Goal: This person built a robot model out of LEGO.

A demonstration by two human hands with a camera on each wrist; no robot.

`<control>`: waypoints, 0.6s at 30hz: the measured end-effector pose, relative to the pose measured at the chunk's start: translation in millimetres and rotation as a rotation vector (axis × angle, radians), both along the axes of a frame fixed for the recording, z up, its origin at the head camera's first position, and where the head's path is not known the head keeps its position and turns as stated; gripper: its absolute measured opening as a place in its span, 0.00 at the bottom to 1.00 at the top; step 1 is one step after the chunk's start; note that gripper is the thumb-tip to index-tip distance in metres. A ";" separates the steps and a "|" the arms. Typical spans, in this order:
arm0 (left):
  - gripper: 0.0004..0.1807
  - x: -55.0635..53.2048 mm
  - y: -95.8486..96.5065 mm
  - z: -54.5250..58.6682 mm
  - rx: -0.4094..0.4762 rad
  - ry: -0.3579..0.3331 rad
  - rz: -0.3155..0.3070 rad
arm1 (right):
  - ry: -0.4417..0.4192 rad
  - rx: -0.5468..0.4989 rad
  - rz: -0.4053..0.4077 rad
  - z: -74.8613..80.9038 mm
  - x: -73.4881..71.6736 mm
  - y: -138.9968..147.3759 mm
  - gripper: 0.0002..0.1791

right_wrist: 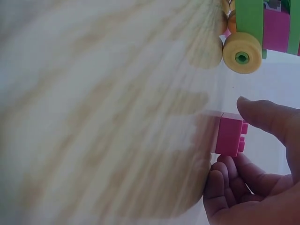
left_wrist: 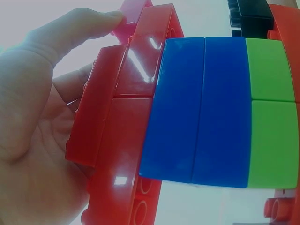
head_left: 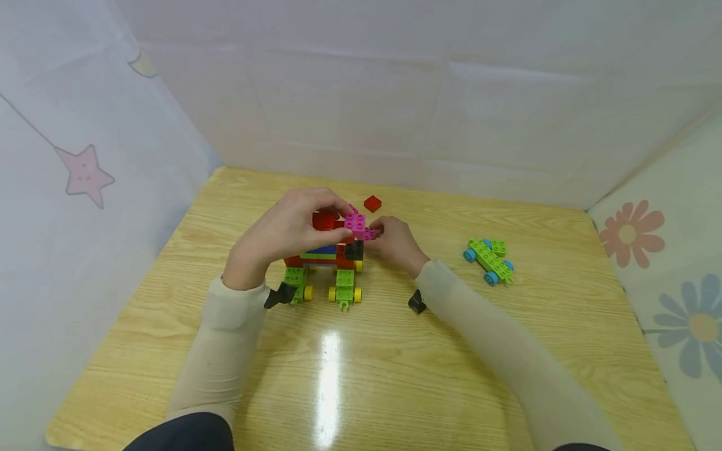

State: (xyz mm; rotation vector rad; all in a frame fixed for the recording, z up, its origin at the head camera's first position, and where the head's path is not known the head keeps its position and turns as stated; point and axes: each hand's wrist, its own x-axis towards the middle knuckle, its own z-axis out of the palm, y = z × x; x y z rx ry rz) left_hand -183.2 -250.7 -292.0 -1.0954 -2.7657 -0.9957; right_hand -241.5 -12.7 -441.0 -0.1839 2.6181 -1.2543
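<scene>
My left hand (head_left: 284, 225) reaches over a tall build of toy bricks (head_left: 320, 249), pinching a pink brick (head_left: 355, 223) at its top right between thumb and fingers. Red, blue and green layers of the build fill the left wrist view, where the thumb tip lies on the pink brick (left_wrist: 132, 18). At the build's right side is my right hand (head_left: 395, 243). In the right wrist view its fingers are at the lower edge of another pink brick (right_wrist: 228, 135), low by the table surface, while the thumb stands apart from it.
Green wheeled bases (head_left: 345, 288) with yellow wheels carry the build. Behind it lies a red brick (head_left: 372, 203). A green wheeled base (head_left: 489, 260) with blue wheels stands at right. A black piece (head_left: 417, 302) lies by the right sleeve, another black piece (head_left: 280, 294) by the left.
</scene>
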 end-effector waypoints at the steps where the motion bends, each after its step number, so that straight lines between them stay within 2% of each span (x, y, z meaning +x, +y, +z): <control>1: 0.17 0.0 -0.1 -0.1 0.000 0.001 -0.001 | 0.000 0.003 -0.002 0.3 0.1 -0.5 0.27; 18: 0.17 -0.3 -0.8 -0.8 -0.002 0.000 0.002 | -0.016 -0.022 -0.030 2.4 3.3 0.2 0.24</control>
